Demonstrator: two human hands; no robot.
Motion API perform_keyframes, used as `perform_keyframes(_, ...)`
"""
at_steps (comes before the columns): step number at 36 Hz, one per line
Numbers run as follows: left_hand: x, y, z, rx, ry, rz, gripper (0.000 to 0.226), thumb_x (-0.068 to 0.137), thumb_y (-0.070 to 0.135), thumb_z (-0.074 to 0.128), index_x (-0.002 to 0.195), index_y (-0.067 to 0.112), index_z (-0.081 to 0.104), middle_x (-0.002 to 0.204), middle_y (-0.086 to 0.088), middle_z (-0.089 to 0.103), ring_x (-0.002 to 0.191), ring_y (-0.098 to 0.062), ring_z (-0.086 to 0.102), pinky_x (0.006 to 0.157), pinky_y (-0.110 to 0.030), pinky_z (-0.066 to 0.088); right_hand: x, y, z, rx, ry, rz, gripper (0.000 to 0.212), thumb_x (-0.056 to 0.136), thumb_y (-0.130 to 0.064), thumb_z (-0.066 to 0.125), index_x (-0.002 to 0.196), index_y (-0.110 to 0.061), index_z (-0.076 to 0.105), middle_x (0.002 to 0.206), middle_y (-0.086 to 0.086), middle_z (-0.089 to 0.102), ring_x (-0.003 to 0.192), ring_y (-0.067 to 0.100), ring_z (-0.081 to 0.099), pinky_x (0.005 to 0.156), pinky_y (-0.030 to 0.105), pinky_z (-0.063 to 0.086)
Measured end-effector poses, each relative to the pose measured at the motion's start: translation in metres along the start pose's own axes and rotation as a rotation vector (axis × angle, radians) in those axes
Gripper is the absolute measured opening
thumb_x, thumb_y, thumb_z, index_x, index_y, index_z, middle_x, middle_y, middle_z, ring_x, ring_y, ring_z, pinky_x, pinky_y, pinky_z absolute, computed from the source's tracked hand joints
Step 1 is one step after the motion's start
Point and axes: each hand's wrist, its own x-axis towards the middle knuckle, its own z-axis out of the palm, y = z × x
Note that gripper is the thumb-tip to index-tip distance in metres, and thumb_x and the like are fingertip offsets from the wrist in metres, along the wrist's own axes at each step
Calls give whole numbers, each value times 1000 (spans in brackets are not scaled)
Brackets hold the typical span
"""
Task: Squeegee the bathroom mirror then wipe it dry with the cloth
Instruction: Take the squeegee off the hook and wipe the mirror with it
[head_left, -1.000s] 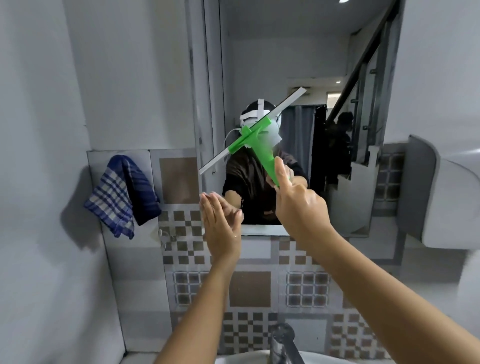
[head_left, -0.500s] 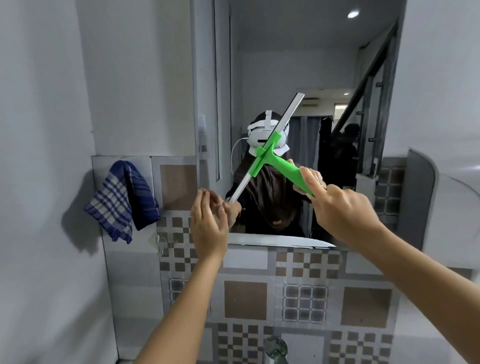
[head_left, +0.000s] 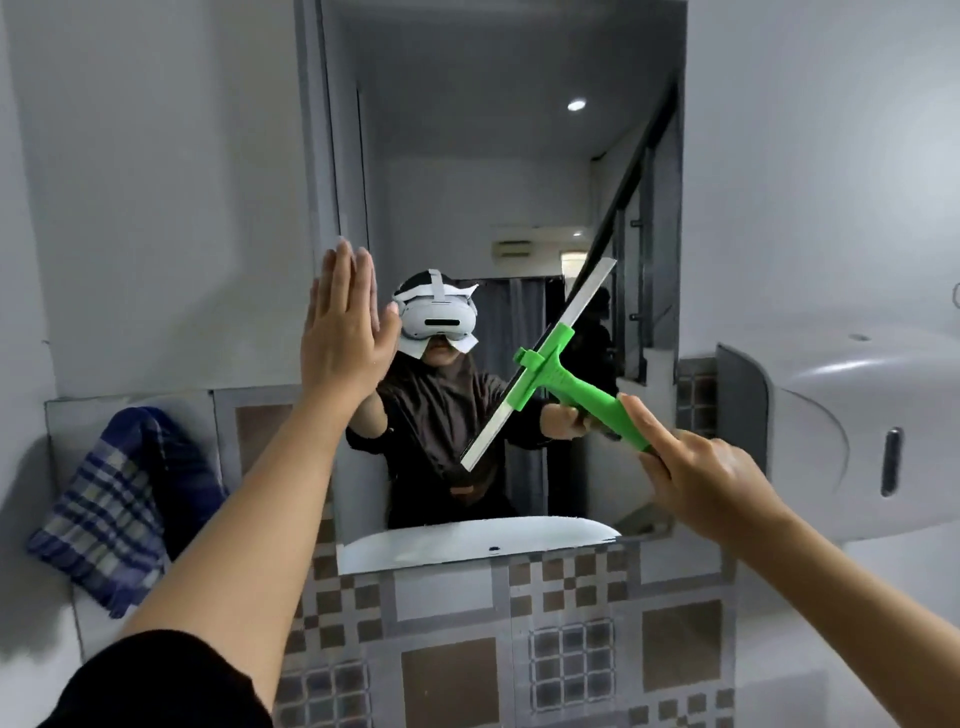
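The tall bathroom mirror (head_left: 467, 182) hangs on the wall straight ahead. My right hand (head_left: 711, 480) grips the green handle of a squeegee (head_left: 558, 371), whose long pale blade lies tilted against the right half of the glass. My left hand (head_left: 343, 325) is raised with flat, straight fingers at the mirror's left edge and holds nothing. A blue checked cloth (head_left: 111, 509) hangs on the wall at the lower left, apart from both hands.
A white dispenser (head_left: 841, 431) juts out from the right wall at hand height. Patterned tiles (head_left: 566, 639) cover the wall under the mirror. The reflection shows a person with a headset and a white basin rim.
My left hand has risen from below the mirror's bottom edge to its left side and flattened. My right hand has carried the squeegee rightward and lower, its blade now steeper.
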Motion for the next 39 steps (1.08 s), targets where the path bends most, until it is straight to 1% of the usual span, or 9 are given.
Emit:
perform_keyframes(5, -2, -1, 8, -47, 47, 11, 62, 95, 36, 31, 148, 9, 16, 156, -14, 12, 144, -26, 8, 116, -31, 3, -20, 1, 9, 60, 17, 70, 77, 84, -13, 64, 144, -22, 17, 57, 7, 56, 36, 22, 48, 32, 35, 45)
perform_keyframes(8, -3, 0, 8, -58, 69, 20, 62, 95, 35, 32, 148, 8, 14, 156, -15, 11, 144, -26, 7, 115, -25, -4, -28, -6, 13, 76, 40, 120, 74, 85, -13, 63, 143, -21, 19, 57, 9, 58, 38, 25, 51, 33, 39, 47)
perform_keyframes(12, -3, -4, 5, -69, 72, 67, 62, 97, 34, 36, 148, 8, 13, 156, -15, 10, 145, -26, 7, 114, -23, -6, -35, -21, 20, 90, 45, 209, 69, 86, -13, 61, 144, -15, 24, 56, 11, 57, 40, 28, 52, 37, 43, 49)
perform_keyframes(16, -3, -10, 1, -73, 60, 120, 62, 98, 36, 35, 148, 9, 11, 156, -15, 8, 145, -27, 6, 114, -22, -6, -42, -44, 28, 191, 52, 342, 66, 89, -12, 57, 146, -14, 23, 64, 9, 58, 46, 24, 50, 46, 38, 45)
perform_keyframes(19, -4, -13, 0, -102, 40, 136, 63, 98, 38, 33, 148, 10, 10, 157, -14, 6, 145, -26, 4, 114, -23, -5, -46, -60, 38, 285, 63, 460, 66, 91, -14, 54, 147, -19, 20, 72, 14, 60, 49, 23, 51, 50, 41, 48)
perform_keyframes(21, -4, -14, -2, -115, 28, 142, 63, 98, 39, 32, 148, 10, 9, 157, -14, 5, 145, -26, 3, 115, -27, -2, -46, -70, 42, 354, 76, 556, 63, 93, -15, 52, 147, -23, 20, 69, 15, 57, 47, 23, 48, 48, 37, 42)
perform_keyframes(25, -6, -14, -7, -133, 0, 163, 64, 98, 38, 34, 148, 8, 7, 157, -15, 4, 145, -28, 2, 117, -32, 4, -46, -102, 49, 520, 150, 659, 59, 94, -14, 49, 146, -25, 23, 61, 7, 50, 45, 19, 45, 41, 28, 38)
perform_keyframes(32, -6, -15, -11, -145, -42, 188, 66, 98, 36, 37, 148, 6, 6, 157, -16, 1, 145, -28, 0, 117, -34, 3, -38, -152, 78, 689, 311, 818, 48, 94, -11, 47, 138, -22, 33, 56, 5, 42, 45, 15, 38, 41, 30, 36)
perform_keyframes(39, -7, -16, -15, -144, -76, 209, 66, 97, 33, 37, 147, 4, 6, 156, -18, 1, 144, -31, 0, 119, -37, 6, -32, -204, 99, 781, 385, 919, 49, 96, -15, 43, 141, -20, 27, 55, 2, 40, 44, 13, 35, 40, 27, 32)
